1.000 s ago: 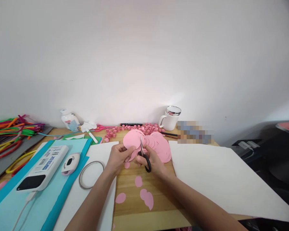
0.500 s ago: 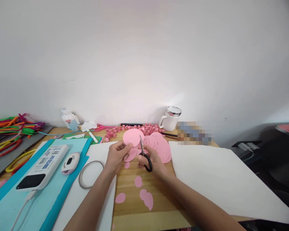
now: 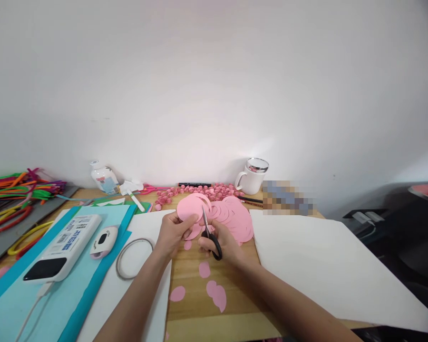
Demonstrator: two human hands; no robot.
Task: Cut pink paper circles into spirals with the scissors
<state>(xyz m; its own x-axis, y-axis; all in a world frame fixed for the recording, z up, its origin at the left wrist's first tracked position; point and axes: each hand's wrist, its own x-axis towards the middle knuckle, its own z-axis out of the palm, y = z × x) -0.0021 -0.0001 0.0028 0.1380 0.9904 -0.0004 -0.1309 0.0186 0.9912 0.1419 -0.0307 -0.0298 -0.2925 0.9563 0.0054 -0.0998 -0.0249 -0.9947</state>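
Note:
Between thumb and fingers, my left hand (image 3: 174, 232) pinches a pink paper circle (image 3: 189, 207) held up above the wooden table (image 3: 189, 327). My right hand (image 3: 224, 242) grips black-handled scissors (image 3: 217, 248), their blades pointing up and away at the paper. Along the circle's upper right, a curved strip (image 3: 206, 201) is partly cut loose from it. Behind and right of my right hand lies a heap of spiral-cut pink paper circles (image 3: 240, 221). Small pink paper scraps (image 3: 219, 297) are scattered on the wood nearer to me.
Rolled pink paper pieces (image 3: 221, 191) lie along the wall beside a white mug (image 3: 253, 178). White boards flank the work area, the left one bearing a tape ring (image 3: 119, 261). Further left are a power bank (image 3: 64, 249), a bottle (image 3: 105, 178) and colourful pipe cleaners (image 3: 21, 190).
The scissors have cut further along the circle's edge, and a curved strip now stands apart there. The circle has shifted slightly left; the right hand and scissors have moved a little left and down.

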